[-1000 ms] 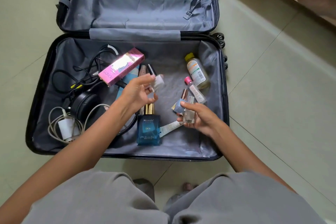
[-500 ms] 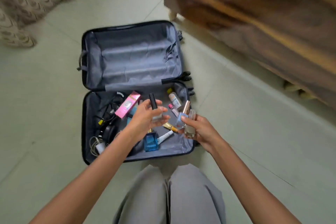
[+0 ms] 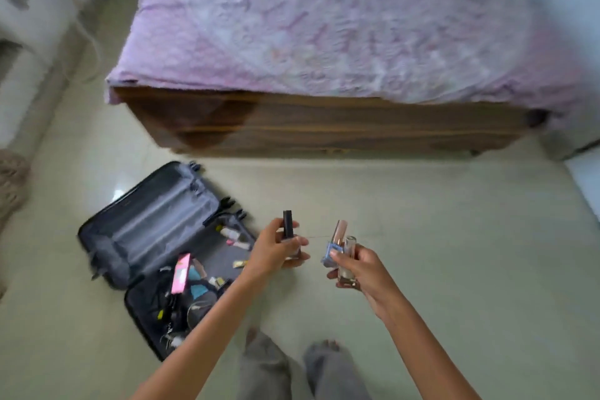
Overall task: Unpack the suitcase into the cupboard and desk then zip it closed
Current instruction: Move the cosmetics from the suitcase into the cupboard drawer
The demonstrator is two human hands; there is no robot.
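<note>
Black-capped bottle (image 3: 288, 226) is gripped by curled left hand (image 3: 276, 253) fingers; blue bottle (image 3: 332, 252) and clear bottle (image 3: 349, 252) are bunched in curled right hand (image 3: 360, 269) fingers. Judged light, slick, breakable: bodies, not caps, should be gripped.

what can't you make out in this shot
Head view only:
- Labels on the bottles in the left hand and right hand: too small, and fingers cover them.
- Loose things in the suitcase: motion blur; the left arm hides the near edge.
- The cupboard and desk: outside the frame.
- The bed: cut off by the top edge.
</note>
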